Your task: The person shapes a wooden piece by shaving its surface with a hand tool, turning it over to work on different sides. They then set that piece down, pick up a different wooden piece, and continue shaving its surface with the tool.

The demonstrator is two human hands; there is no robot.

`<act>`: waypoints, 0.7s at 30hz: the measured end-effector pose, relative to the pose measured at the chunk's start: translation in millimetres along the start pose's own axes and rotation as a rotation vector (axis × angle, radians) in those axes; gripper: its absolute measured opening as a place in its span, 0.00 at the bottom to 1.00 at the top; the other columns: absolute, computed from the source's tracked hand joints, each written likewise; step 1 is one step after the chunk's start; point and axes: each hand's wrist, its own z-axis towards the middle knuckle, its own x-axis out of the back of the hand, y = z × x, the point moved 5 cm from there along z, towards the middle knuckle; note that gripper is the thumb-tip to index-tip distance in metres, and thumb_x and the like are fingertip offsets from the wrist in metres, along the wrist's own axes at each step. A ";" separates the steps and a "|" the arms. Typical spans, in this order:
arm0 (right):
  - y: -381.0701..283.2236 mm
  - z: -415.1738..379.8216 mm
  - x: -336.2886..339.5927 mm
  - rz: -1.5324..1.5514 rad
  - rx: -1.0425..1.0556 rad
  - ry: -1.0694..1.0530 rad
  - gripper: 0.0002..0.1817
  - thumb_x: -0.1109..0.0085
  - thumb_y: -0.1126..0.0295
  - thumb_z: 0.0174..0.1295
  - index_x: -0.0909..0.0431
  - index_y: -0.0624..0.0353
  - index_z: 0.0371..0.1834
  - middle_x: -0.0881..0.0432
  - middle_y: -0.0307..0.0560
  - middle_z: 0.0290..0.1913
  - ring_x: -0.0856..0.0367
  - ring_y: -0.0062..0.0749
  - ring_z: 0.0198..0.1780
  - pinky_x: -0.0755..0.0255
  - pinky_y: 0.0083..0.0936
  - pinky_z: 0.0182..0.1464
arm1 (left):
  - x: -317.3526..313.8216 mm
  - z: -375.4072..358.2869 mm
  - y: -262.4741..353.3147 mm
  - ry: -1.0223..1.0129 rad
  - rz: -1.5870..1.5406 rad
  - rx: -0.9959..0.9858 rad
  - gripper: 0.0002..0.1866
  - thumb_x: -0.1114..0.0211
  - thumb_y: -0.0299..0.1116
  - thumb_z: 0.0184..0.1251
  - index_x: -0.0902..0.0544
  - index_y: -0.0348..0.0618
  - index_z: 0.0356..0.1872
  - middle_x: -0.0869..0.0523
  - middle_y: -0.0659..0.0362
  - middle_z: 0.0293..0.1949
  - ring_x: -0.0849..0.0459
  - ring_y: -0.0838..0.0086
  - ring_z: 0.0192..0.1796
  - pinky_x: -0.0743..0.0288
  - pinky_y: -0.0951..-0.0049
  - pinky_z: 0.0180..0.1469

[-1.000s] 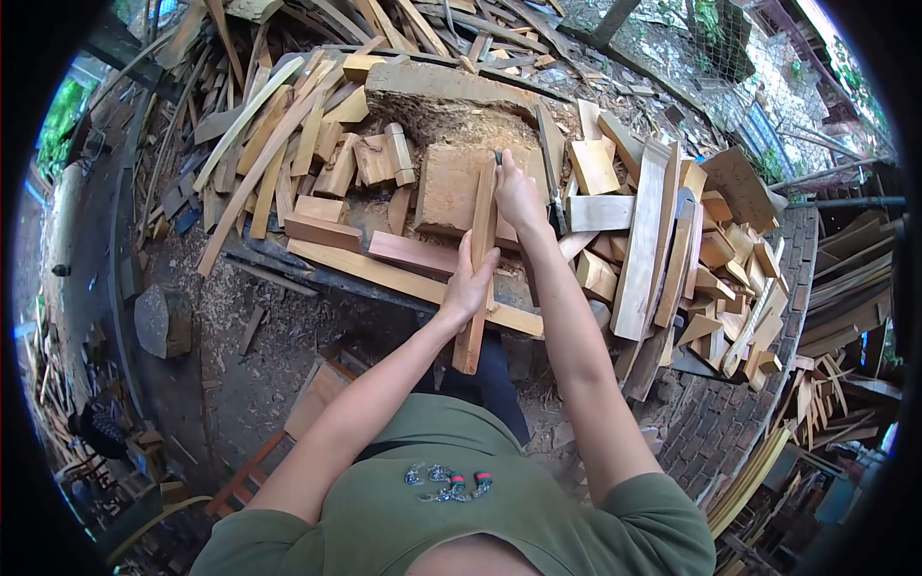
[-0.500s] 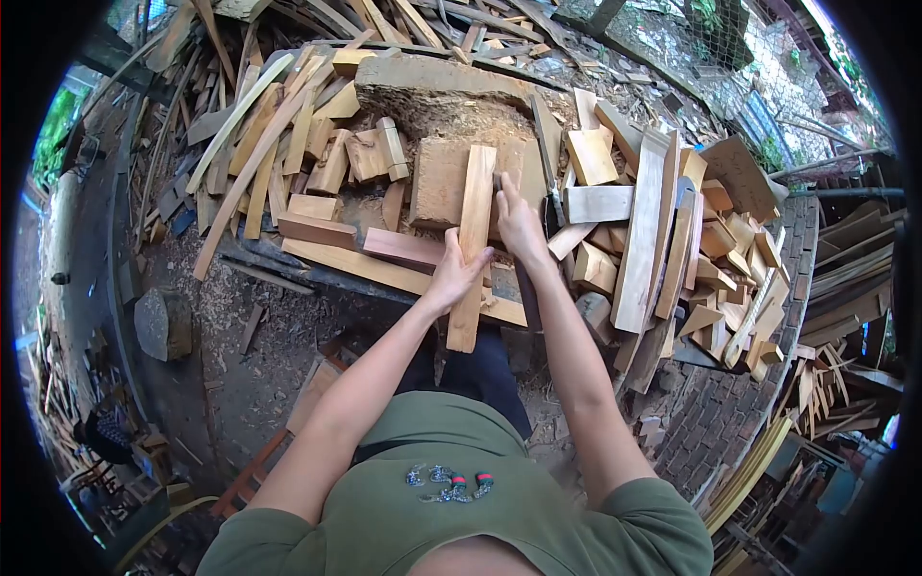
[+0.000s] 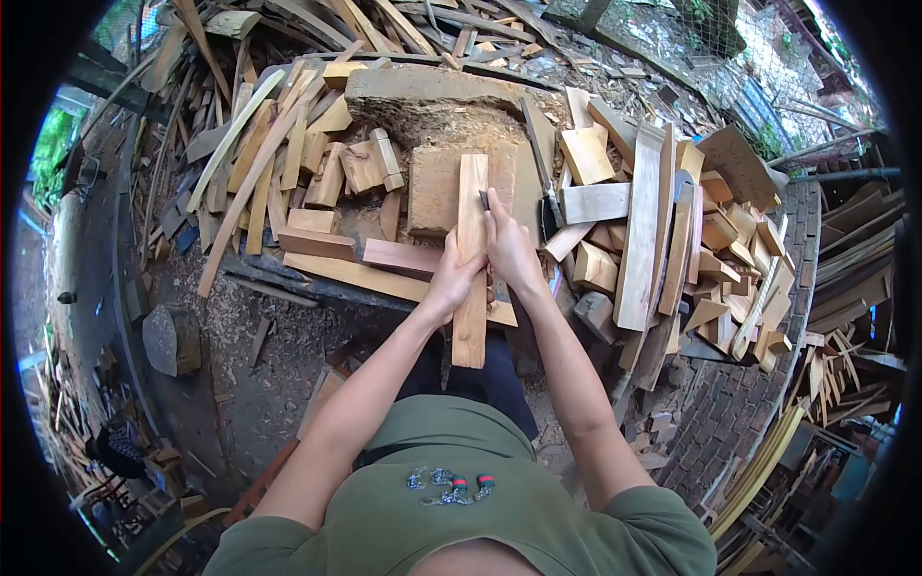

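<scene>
While the left hand (image 3: 455, 276) clasps the wooden strip (image 3: 471, 326), likely for steadiness, the closed right hand (image 3: 513, 253) holds a dark tool (image 3: 484, 200) against it.

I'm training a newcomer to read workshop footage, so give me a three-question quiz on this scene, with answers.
1. True or false: the left hand grips the wooden strip.
2. Where is the dark, pointed tool? (a) On the ground; (b) in the right hand; (c) on the person's lap.
3. Fill in the blank: as the picture shows it, the pinkish piece of wood lies to the ____ of the strip.

Key: 1. True. 2. b. 3. Left.
</scene>
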 end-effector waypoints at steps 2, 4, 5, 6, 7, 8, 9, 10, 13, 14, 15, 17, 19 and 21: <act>-0.9 12.7 2.5 0.014 -0.011 0.016 0.24 0.60 0.62 0.72 0.37 0.58 0.69 0.23 0.72 0.48 0.25 0.67 0.51 0.32 0.52 0.54 | -4.8 -1.9 2.1 -0.026 -0.076 -0.004 0.27 0.49 0.37 0.75 0.49 0.52 0.69 0.23 0.56 0.33 0.21 0.74 0.23 0.22 0.74 0.21; 0.7 35.6 3.7 -0.027 -0.035 0.045 0.24 0.61 0.62 0.72 0.37 0.58 0.68 0.23 0.71 0.50 0.25 0.67 0.51 0.32 0.52 0.55 | -7.4 -2.0 -0.9 -0.045 -0.069 0.018 0.29 0.50 0.36 0.75 0.53 0.53 0.70 0.24 0.55 0.36 0.21 0.73 0.23 0.21 0.72 0.20; 1.7 44.7 3.0 -0.021 -0.031 0.050 0.24 0.61 0.62 0.72 0.37 0.58 0.68 0.23 0.71 0.50 0.25 0.67 0.51 0.32 0.52 0.55 | -6.0 -1.5 -0.3 -0.050 -0.059 0.031 0.31 0.50 0.35 0.75 0.57 0.55 0.72 0.25 0.53 0.39 0.21 0.71 0.23 0.20 0.71 0.20; 0.2 52.0 2.6 -0.039 -0.025 0.052 0.24 0.61 0.62 0.72 0.38 0.58 0.69 0.23 0.71 0.50 0.25 0.68 0.51 0.32 0.52 0.54 | -6.0 -4.5 3.9 -0.063 -0.059 0.041 0.33 0.50 0.35 0.75 0.58 0.57 0.73 0.26 0.54 0.37 0.21 0.72 0.23 0.19 0.70 0.20; -0.2 55.9 2.0 -0.056 -0.022 0.056 0.24 0.61 0.61 0.72 0.38 0.57 0.69 0.23 0.71 0.49 0.25 0.68 0.50 0.32 0.53 0.54 | -5.6 -7.4 8.6 -0.062 -0.050 0.037 0.33 0.50 0.35 0.75 0.58 0.57 0.73 0.26 0.54 0.37 0.21 0.72 0.23 0.19 0.70 0.20; 1.0 53.2 1.4 -0.059 0.005 0.055 0.24 0.61 0.61 0.71 0.38 0.56 0.69 0.22 0.70 0.47 0.25 0.69 0.49 0.32 0.54 0.54 | -5.3 -10.5 11.0 -0.040 -0.050 0.072 0.31 0.51 0.34 0.75 0.57 0.57 0.73 0.25 0.55 0.35 0.22 0.72 0.22 0.21 0.71 0.19; -3.5 44.1 3.7 -0.057 0.009 0.058 0.24 0.61 0.61 0.71 0.38 0.56 0.69 0.22 0.70 0.47 0.25 0.69 0.49 0.32 0.54 0.54 | -5.6 -11.2 12.4 -0.018 -0.054 0.104 0.30 0.52 0.33 0.76 0.55 0.58 0.73 0.24 0.55 0.32 0.22 0.73 0.21 0.22 0.72 0.18; -10.2 28.5 6.8 -0.052 0.007 0.024 0.24 0.61 0.61 0.71 0.38 0.56 0.69 0.22 0.71 0.46 0.25 0.69 0.49 0.32 0.54 0.54 | -6.8 -6.6 12.8 -0.022 -0.069 0.008 0.31 0.53 0.32 0.76 0.57 0.58 0.74 0.23 0.55 0.33 0.22 0.72 0.19 0.23 0.71 0.17; -9.4 9.1 4.6 -0.068 -0.003 -0.023 0.24 0.61 0.62 0.71 0.38 0.55 0.69 0.22 0.71 0.45 0.24 0.69 0.48 0.31 0.54 0.52 | -2.6 -4.4 4.6 0.008 -0.073 0.011 0.31 0.53 0.31 0.75 0.56 0.59 0.73 0.22 0.54 0.34 0.21 0.72 0.18 0.22 0.70 0.17; -8.5 13.9 4.6 -0.038 0.006 -0.007 0.24 0.61 0.62 0.71 0.37 0.55 0.69 0.22 0.72 0.45 0.24 0.69 0.48 0.31 0.54 0.52 | 0.7 -2.0 2.8 -0.037 -0.053 -0.003 0.36 0.50 0.33 0.74 0.62 0.54 0.74 0.24 0.49 0.47 0.19 0.69 0.24 0.20 0.71 0.19; -8.1 18.7 5.2 -0.006 0.015 0.007 0.24 0.61 0.62 0.72 0.37 0.56 0.69 0.22 0.72 0.44 0.24 0.69 0.48 0.31 0.54 0.52 | 0.5 -3.5 1.9 -0.036 -0.056 0.007 0.36 0.50 0.33 0.74 0.62 0.54 0.74 0.24 0.49 0.47 0.19 0.69 0.24 0.20 0.71 0.19; -4.5 35.0 2.6 -0.033 0.012 0.017 0.24 0.62 0.62 0.72 0.38 0.57 0.69 0.21 0.72 0.44 0.24 0.70 0.48 0.31 0.55 0.52 | -0.6 -2.6 9.3 -0.055 -0.029 0.033 0.37 0.50 0.32 0.74 0.62 0.53 0.75 0.24 0.47 0.51 0.19 0.69 0.24 0.20 0.71 0.20; -10.5 34.2 6.6 -0.094 0.035 0.035 0.24 0.60 0.65 0.71 0.38 0.64 0.67 0.19 0.71 0.38 0.20 0.65 0.44 0.28 0.53 0.48 | -3.1 0.8 2.7 -0.031 -0.046 0.020 0.34 0.52 0.32 0.75 0.59 0.59 0.74 0.22 0.55 0.35 0.21 0.71 0.18 0.21 0.72 0.17; -10.1 20.6 5.5 -0.128 0.005 0.047 0.24 0.60 0.65 0.71 0.39 0.64 0.68 0.19 0.72 0.39 0.20 0.65 0.45 0.28 0.52 0.49 | 3.0 7.2 -1.9 0.007 -0.031 -0.057 0.33 0.52 0.32 0.75 0.58 0.58 0.74 0.22 0.54 0.36 0.21 0.72 0.21 0.21 0.72 0.18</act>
